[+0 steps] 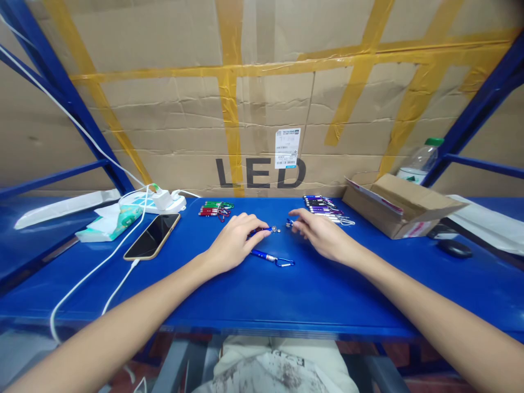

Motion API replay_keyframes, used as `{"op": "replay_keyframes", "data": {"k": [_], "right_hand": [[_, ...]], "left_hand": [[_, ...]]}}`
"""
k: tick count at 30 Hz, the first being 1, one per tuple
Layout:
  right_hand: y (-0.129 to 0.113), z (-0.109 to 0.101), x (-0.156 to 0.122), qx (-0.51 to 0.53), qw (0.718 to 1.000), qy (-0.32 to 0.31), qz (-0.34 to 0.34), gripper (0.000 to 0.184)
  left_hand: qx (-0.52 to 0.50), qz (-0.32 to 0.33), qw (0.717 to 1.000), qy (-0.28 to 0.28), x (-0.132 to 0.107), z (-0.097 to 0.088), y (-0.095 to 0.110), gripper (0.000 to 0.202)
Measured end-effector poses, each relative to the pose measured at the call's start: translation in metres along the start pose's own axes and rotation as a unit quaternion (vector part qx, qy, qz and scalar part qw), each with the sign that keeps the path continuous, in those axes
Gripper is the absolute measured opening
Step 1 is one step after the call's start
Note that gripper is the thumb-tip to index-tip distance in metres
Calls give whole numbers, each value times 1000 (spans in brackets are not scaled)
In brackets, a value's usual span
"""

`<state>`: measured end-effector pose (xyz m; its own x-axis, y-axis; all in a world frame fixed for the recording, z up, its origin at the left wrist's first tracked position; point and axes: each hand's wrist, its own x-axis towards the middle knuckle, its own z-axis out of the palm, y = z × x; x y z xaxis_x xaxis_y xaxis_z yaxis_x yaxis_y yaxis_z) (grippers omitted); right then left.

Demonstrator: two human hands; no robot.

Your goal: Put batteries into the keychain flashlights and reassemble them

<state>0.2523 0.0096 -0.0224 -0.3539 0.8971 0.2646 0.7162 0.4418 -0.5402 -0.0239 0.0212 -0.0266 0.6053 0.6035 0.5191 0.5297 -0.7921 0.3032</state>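
Observation:
My left hand (pixel 235 240) rests on the blue table (pixel 262 295), fingers closed around a small blue keychain flashlight body (pixel 262 231) whose silver tip points right. My right hand (pixel 317 232) pinches a small blue cap piece (pixel 289 222) just right of that tip; the two parts sit a short gap apart. A second blue keychain flashlight (pixel 271 257) with a carabiner clip lies on the table just in front of my left hand.
Green and red flashlights (pixel 215 209) lie in a pile at the back left, purple ones (pixel 323 208) at the back right. A phone (pixel 153 236) on a white cable, a power strip (pixel 158 202), tissues (pixel 109 222), an open cardboard box (pixel 399 210), a bottle (pixel 420 161).

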Motion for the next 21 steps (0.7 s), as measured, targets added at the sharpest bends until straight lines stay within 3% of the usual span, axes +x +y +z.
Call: {"op": "replay_keyframes", "data": {"k": [10, 21], "right_hand": [[-1, 4, 1, 11, 999, -2, -44, 43], [-14, 5, -4, 120, 991, -20, -51, 30]], "left_hand": [[-8, 7, 1000, -14, 0, -1, 2, 26], [-15, 27, 999, -39, -1, -2, 3, 28]]}}
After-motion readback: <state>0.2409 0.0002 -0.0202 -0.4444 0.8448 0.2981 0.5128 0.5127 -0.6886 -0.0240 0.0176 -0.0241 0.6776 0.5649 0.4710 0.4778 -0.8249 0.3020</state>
